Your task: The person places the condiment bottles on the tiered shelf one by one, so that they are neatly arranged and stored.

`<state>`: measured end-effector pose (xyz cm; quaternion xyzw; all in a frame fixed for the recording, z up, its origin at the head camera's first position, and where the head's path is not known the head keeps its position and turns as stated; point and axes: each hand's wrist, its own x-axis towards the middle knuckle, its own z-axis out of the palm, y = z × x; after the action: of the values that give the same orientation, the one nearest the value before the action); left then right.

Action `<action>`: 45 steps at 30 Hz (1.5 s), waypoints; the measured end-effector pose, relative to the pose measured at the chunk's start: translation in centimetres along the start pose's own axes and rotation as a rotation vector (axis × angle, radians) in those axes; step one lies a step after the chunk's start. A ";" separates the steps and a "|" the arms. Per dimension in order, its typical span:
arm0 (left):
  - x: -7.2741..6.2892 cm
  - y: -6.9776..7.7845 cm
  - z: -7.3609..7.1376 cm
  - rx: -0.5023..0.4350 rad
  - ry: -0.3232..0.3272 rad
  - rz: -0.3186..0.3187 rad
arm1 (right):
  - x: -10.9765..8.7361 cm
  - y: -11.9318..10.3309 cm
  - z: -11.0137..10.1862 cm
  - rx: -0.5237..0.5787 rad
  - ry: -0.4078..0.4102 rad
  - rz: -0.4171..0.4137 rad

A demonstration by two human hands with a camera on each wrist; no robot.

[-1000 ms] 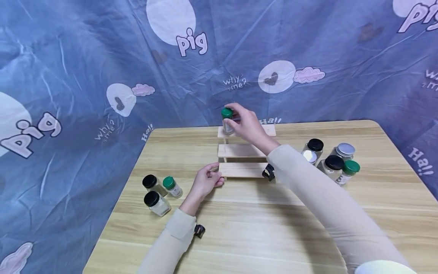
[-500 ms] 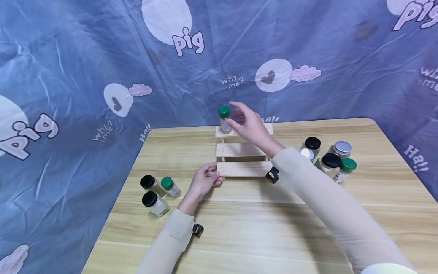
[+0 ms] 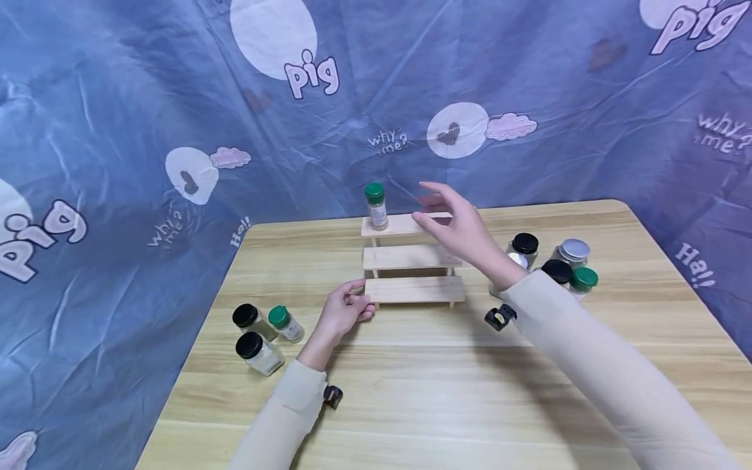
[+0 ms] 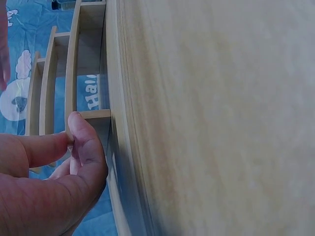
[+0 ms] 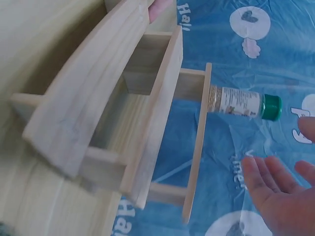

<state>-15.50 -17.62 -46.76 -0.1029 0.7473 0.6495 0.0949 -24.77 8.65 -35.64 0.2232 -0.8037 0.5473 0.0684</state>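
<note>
A three-step wooden rack [image 3: 414, 289] stands on the table. On the left end of its top step a green-capped spice jar [image 3: 377, 207] stands upright; the right wrist view shows the same spice jar [image 5: 241, 102] with a white label. My left hand [image 3: 343, 309] pinches the left end of the lowest step between thumb and fingers, as the left wrist view shows the hand [image 4: 74, 172] up close. My right hand [image 3: 461, 225] hovers over the right part of the top step, fingers spread and holding nothing, apart from the jar.
To the left stand two black-capped jars [image 3: 260, 353] and a green-capped jar [image 3: 286, 324]. Several more jars, one with a silver lid [image 3: 574, 250] and one with a green cap [image 3: 584, 279], cluster on the right, partly behind the right forearm. A blue printed cloth [image 3: 329, 150] hangs behind the table.
My right hand has let go of the green-capped spice jar, which stays on the top step, and has moved away to the right. The left hand keeps its hold on the rack.
</note>
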 end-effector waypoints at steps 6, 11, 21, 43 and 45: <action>0.0 0.1 0.1 0.007 -0.006 0.001 | -2.3 0.7 -2.1 0.000 0.015 0.036; 0.0 0.1 0.1 0.006 -0.012 -0.004 | -4.6 1.3 -4.3 -0.040 0.044 0.037; 0.1 0.4 0.0 0.015 -0.008 -0.007 | -9.3 2.6 -9.0 -0.064 0.166 0.056; 0.1 0.3 -0.1 0.022 -0.009 -0.018 | -17.7 7.7 -15.1 -0.070 0.406 0.132; 0.1 0.4 -0.1 0.021 -0.010 -0.022 | -18.2 8.3 -15.1 -0.087 0.404 0.139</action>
<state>-15.72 -17.64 -46.44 -0.1067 0.7525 0.6411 0.1070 -14.18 30.03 -43.21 0.0498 -0.8099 0.5492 0.1997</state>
